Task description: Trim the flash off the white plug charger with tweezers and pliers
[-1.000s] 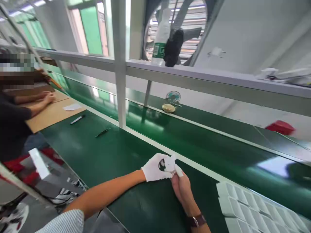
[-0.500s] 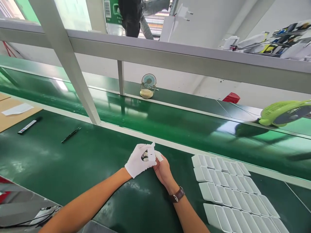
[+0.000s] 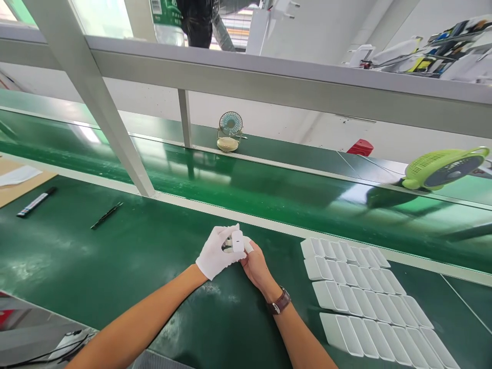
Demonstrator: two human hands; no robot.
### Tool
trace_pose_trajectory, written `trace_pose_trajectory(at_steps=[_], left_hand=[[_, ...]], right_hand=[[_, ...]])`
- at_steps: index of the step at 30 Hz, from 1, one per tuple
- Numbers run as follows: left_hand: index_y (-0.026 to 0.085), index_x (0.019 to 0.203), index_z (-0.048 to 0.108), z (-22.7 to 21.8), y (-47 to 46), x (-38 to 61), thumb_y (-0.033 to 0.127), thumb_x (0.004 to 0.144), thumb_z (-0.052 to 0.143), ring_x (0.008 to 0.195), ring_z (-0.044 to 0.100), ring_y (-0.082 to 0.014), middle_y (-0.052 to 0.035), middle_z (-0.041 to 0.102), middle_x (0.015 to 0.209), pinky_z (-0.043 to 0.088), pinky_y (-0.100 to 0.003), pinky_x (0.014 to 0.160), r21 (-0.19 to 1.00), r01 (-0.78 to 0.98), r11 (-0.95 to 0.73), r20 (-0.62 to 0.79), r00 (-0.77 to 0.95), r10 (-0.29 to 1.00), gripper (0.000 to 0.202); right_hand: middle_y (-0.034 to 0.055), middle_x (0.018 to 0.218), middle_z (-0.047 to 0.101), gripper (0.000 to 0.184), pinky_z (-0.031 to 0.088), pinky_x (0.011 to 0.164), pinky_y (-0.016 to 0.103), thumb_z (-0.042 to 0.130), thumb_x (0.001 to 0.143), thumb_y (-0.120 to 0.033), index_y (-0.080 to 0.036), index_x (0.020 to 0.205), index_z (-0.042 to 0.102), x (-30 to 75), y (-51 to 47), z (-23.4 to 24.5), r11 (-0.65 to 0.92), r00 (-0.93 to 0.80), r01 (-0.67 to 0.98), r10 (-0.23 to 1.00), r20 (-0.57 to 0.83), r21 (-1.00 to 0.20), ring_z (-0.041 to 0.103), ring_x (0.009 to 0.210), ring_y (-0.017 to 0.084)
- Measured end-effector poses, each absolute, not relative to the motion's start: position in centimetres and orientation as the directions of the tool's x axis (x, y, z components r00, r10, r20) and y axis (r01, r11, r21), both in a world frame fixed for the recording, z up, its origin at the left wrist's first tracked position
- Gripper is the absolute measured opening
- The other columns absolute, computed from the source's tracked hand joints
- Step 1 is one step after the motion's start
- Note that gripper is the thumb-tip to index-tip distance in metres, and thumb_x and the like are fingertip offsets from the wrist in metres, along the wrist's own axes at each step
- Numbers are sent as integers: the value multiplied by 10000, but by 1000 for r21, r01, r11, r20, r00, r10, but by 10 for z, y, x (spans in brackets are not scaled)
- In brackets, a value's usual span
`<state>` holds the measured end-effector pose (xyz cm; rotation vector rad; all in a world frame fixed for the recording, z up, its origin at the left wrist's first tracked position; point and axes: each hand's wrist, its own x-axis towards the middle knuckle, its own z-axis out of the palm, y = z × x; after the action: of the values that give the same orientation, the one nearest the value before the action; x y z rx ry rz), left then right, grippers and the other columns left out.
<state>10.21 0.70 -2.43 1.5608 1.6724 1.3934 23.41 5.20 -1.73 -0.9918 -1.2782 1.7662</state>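
My left hand (image 3: 217, 251), in a white glove, holds a small white charger block (image 3: 238, 242) between thumb and fingers. A short dark slot shows on the block's face, which is turned toward me. My right hand (image 3: 257, 265) is bare apart from white covers on its fingertips, and it closes on the right and lower side of the block. Its fingers are partly hidden behind the block. Both hands are just above the green work surface (image 3: 154, 266). To their right lie rows of white, open-topped plastic casings (image 3: 355, 292).
Tweezers (image 3: 106, 215) and a dark-ended marker-like stick (image 3: 36, 202) lie at left, near cardboard (image 3: 42, 180). Beyond a pale edge strip runs a shiny green belt (image 3: 269, 192). A grey metal frame (image 3: 111, 118) crosses above. A small fan (image 3: 229, 130) and a green fan (image 3: 442, 168) stand behind.
The block has turned slightly in my fingers, and the thin white flap that stuck up at its top is less visible. My view has shifted a little; both hands keep their hold.
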Motion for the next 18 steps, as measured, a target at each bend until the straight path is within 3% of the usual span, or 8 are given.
trace_pose_trajectory(at_steps=[5, 11, 15, 18], left_hand=[[268, 1292, 578, -23, 7, 103, 221, 683, 784, 878, 623, -180, -44, 586, 1105, 578, -349, 829, 868, 464, -175, 318, -250, 914, 645], [229, 1315, 542, -32, 12, 103, 163, 696, 734, 1103, 609, -281, -95, 626, 1200, 505, -482, 1002, 825, 553, -116, 287, -234, 929, 651], [227, 1267, 597, -35, 15, 93, 1, 662, 609, 1194, 576, -277, -103, 629, 1246, 468, -473, 1062, 770, 626, -124, 314, -203, 927, 646], [239, 1256, 614, -28, 17, 69, 27, 690, 613, 1214, 568, -264, -90, 634, 1263, 463, -457, 1072, 713, 700, -39, 329, -285, 900, 605]], right_hand=[[69, 891, 740, 368, 544, 608, 343, 528, 912, -548, -227, 1000, 686, 237, 52, -21, -142, -349, -85, 931, -104, -986, 674, 737, 232], [99, 1133, 716, 374, 544, 904, 426, 695, 814, -452, -217, 1102, 653, 247, 55, -21, 36, -163, -27, 986, 40, -999, 674, 989, 266], [96, 1088, 724, 330, 534, 941, 474, 678, 813, -421, -229, 1081, 685, 248, 56, -23, 259, -218, 247, 954, 207, -934, 678, 971, 278], [93, 1047, 728, 370, 567, 885, 476, 667, 817, -428, -230, 1129, 673, 249, 57, -25, 384, -298, 381, 912, 281, -841, 688, 941, 288]])
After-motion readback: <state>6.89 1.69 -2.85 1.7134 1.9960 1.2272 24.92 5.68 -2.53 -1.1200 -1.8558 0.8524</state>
